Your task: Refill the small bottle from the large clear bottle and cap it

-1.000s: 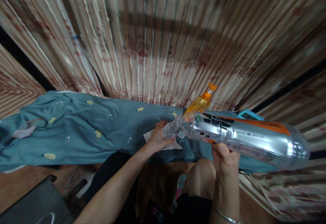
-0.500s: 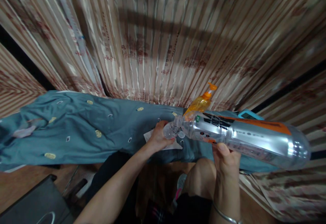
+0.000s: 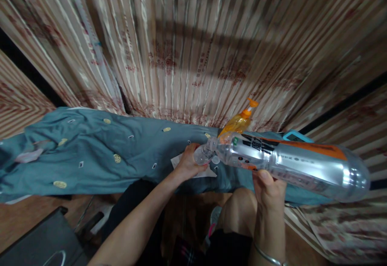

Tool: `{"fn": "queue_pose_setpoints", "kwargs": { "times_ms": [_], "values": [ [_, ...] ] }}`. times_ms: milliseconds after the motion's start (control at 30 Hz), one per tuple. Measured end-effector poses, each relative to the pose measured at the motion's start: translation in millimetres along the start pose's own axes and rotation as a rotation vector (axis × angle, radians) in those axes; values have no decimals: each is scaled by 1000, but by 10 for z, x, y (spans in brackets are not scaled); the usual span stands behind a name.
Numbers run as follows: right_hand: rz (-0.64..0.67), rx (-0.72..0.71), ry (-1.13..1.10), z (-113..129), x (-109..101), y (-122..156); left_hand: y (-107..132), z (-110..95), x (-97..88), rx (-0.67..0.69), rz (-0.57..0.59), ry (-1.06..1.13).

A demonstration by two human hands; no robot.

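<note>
My right hand point(image 3: 269, 185) is closed around a large clear plastic bottle point(image 3: 296, 161) with a silver, black and orange label. The bottle lies tilted, its base to the right and its neck to the left. At the neck's end is a small clear cup or bottle point(image 3: 202, 155), which my left hand point(image 3: 188, 163) grips from the left side. The two mouths meet or overlap; whether liquid is flowing I cannot make out. Under my left hand lies a white sheet of paper point(image 3: 208, 173). A small clear round piece point(image 3: 215, 160) rests just below the large bottle's neck.
An orange pump bottle point(image 3: 238, 123) stands behind the large bottle. A light-blue-rimmed object point(image 3: 296, 136) is at the back right. Teal patterned cloth point(image 3: 99, 157) covers the table, and a striped curtain point(image 3: 181, 56) hangs behind. At lower left is a dark stool or box point(image 3: 42, 237).
</note>
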State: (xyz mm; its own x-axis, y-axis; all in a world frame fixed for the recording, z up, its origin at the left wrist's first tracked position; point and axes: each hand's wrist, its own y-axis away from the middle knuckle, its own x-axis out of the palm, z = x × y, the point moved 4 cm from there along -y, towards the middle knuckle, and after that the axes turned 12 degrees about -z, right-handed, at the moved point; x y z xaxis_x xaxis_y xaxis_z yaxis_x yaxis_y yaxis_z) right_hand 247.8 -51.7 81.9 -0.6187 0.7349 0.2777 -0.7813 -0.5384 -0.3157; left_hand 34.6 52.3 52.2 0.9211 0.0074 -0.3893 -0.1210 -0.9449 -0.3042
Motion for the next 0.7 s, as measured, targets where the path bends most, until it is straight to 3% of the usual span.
{"fn": "queue_pose_setpoints", "kwargs": {
  "times_ms": [533, 700],
  "values": [
    [-55, 90, -105, 5, 66, 9, -14, -19, -7, -2, -16, -5],
    [-21, 54, -101, 26, 79, 22, -15, -27, -9, -10, 1, -28]
  ]
}}
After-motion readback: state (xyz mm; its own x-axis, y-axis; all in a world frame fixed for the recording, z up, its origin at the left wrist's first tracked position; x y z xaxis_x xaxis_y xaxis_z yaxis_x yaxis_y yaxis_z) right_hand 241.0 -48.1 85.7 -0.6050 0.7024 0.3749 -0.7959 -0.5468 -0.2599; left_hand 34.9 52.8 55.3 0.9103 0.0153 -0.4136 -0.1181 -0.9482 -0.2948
